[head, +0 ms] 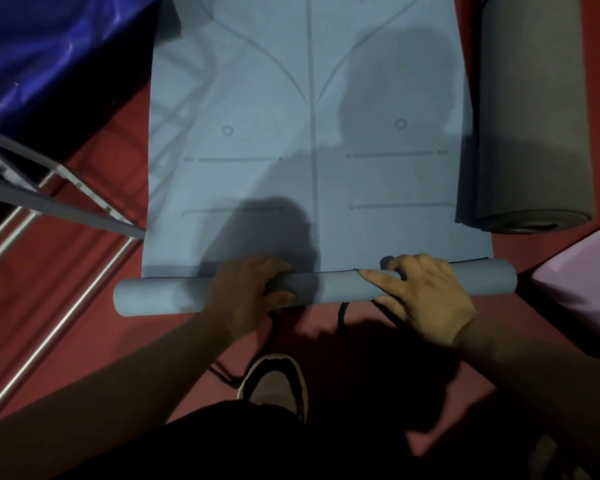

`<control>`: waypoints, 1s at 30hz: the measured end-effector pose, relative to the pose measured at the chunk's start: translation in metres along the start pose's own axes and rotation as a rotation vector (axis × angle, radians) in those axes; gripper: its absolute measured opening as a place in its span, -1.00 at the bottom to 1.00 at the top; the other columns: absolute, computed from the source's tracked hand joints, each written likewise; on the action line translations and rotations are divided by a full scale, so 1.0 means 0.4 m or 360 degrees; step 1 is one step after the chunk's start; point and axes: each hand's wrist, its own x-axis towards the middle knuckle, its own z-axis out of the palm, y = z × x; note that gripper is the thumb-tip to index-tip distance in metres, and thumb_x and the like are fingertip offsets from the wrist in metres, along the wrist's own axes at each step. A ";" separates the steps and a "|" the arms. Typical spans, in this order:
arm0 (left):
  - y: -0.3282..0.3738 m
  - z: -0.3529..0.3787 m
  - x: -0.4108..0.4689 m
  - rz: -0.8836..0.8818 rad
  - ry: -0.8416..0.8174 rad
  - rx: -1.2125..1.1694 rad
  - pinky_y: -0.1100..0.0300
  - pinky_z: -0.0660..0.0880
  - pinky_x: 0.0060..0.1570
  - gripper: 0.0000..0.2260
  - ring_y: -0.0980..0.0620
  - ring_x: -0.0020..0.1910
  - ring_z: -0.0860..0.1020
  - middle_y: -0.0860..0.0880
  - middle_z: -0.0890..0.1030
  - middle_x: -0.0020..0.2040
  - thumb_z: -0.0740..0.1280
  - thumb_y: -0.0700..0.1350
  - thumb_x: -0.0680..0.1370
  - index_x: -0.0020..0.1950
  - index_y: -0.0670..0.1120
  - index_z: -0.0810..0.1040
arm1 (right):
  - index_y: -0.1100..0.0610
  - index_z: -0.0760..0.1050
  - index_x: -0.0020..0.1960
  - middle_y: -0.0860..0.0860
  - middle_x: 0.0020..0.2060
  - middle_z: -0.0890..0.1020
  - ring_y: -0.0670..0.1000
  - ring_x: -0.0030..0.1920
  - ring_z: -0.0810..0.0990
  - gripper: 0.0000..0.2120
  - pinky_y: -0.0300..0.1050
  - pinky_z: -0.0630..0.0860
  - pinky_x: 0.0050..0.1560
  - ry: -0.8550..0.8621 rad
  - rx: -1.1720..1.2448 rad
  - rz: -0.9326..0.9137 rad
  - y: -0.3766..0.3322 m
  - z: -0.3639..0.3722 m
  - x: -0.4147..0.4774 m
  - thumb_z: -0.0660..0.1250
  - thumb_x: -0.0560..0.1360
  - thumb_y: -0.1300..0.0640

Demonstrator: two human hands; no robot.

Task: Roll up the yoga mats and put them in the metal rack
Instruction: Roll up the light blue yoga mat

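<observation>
The blue yoga mat [309, 133] lies flat on the red floor [146, 323], stretching straight away from the person. Its near end is already wound into a thin roll [326, 285] whose long axis runs left to right across the body. The left hand [253, 292] grips the roll just left of centre, and the right hand [426, 296] is curled over it towards the right end. Rolling has to go forward, away from both hands. What looks like the metal rack [49, 202] stands to the left, nearer the left hand.
</observation>
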 end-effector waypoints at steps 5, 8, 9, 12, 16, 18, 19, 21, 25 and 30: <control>0.017 0.040 -0.051 0.0016 0.0280 0.0264 -0.01 0.44 -0.06 -0.58 -0.12 -0.02 0.54 0.05 0.61 0.03 0.25 0.30 0.51 0.21 0.10 0.65 | -0.24 0.35 0.51 -0.07 0.04 0.47 0.04 -0.10 0.45 -0.52 0.02 0.43 -0.07 -0.0113 0.0082 0.0016 0.021 -0.014 0.038 0.02 0.64 -0.26; -0.018 0.027 -0.032 0.0093 0.0133 0.0208 -0.04 0.50 -0.05 -0.52 -0.13 0.00 0.56 0.05 0.62 0.07 0.24 0.34 0.51 0.27 0.10 0.63 | -0.22 0.32 0.54 -0.05 0.11 0.46 0.05 -0.04 0.46 -0.50 0.04 0.44 -0.01 -0.0143 0.0055 0.0021 0.017 -0.025 0.043 0.02 0.63 -0.27; -0.027 0.018 -0.017 0.0106 0.0089 0.0189 -0.02 0.52 -0.07 -0.52 -0.12 -0.02 0.57 0.05 0.63 0.05 0.23 0.35 0.51 0.26 0.10 0.64 | -0.20 0.33 0.54 -0.02 0.14 0.47 0.07 -0.01 0.47 -0.49 0.06 0.42 0.02 -0.0109 0.0016 0.0043 0.014 -0.031 0.043 0.04 0.63 -0.26; -0.037 -0.016 0.024 0.0097 -0.0074 0.0091 0.02 0.53 -0.05 -0.48 -0.10 -0.01 0.58 0.03 0.64 -0.01 0.17 0.38 0.52 0.27 0.12 0.64 | -0.16 0.38 0.49 0.06 0.19 0.50 0.14 0.08 0.48 -0.50 0.12 0.35 0.11 0.0052 -0.0077 0.0151 -0.008 -0.035 0.027 0.12 0.59 -0.25; -0.040 -0.041 0.064 -0.0097 -0.0376 -0.0079 -0.05 0.48 0.18 -0.36 -0.06 0.20 0.54 0.07 0.60 0.12 0.08 0.47 0.41 0.36 0.24 0.55 | -0.15 0.42 0.47 0.07 0.20 0.54 0.16 0.11 0.49 -0.50 0.11 0.35 0.11 0.0021 -0.0108 0.0218 -0.015 -0.016 0.014 0.15 0.57 -0.27; -0.038 -0.044 0.067 -0.0104 -0.0340 -0.0030 -0.03 0.47 0.16 -0.38 -0.06 0.19 0.53 0.08 0.60 0.12 0.09 0.46 0.42 0.36 0.26 0.54 | -0.17 0.43 0.45 0.04 0.17 0.55 0.15 0.07 0.51 -0.51 0.09 0.36 0.08 -0.0008 -0.0107 0.0225 -0.007 -0.021 0.031 0.14 0.58 -0.27; -0.035 -0.040 0.062 -0.0054 -0.0230 0.0058 -0.02 0.48 0.09 -0.42 -0.08 0.14 0.54 0.07 0.61 0.08 0.11 0.44 0.44 0.34 0.24 0.56 | -0.18 0.44 0.44 0.02 0.15 0.55 0.14 0.04 0.51 -0.52 0.08 0.36 0.06 -0.0023 -0.0107 0.0212 -0.003 -0.027 0.039 0.13 0.58 -0.27; -0.022 -0.018 0.038 -0.0011 0.0070 0.0220 0.00 0.43 -0.04 -0.52 -0.10 0.01 0.54 0.06 0.61 0.00 0.19 0.37 0.49 0.29 0.21 0.61 | -0.20 0.44 0.44 -0.02 0.11 0.54 0.11 0.00 0.50 -0.54 0.07 0.36 0.04 -0.0069 -0.0092 0.0185 0.007 -0.036 0.054 0.11 0.59 -0.28; 0.010 0.033 -0.001 -0.0048 0.0459 0.0213 0.00 0.36 -0.03 -0.65 -0.12 -0.03 0.53 0.02 0.59 -0.01 0.27 0.22 0.54 0.23 0.14 0.65 | -0.24 0.41 0.44 -0.06 0.06 0.52 0.08 -0.04 0.50 -0.54 0.04 0.37 0.02 -0.0153 -0.0030 0.0178 0.024 -0.048 0.077 0.06 0.60 -0.30; -0.021 0.001 0.022 0.0060 0.0232 0.0229 -0.02 0.44 0.00 -0.52 -0.13 0.00 0.53 0.02 0.58 0.04 0.21 0.36 0.51 0.29 0.15 0.62 | -0.27 0.31 0.51 -0.06 0.14 0.50 0.08 0.06 0.49 -0.47 0.07 0.40 0.09 -0.0296 0.0020 0.0173 0.036 -0.066 0.093 -0.05 0.60 -0.36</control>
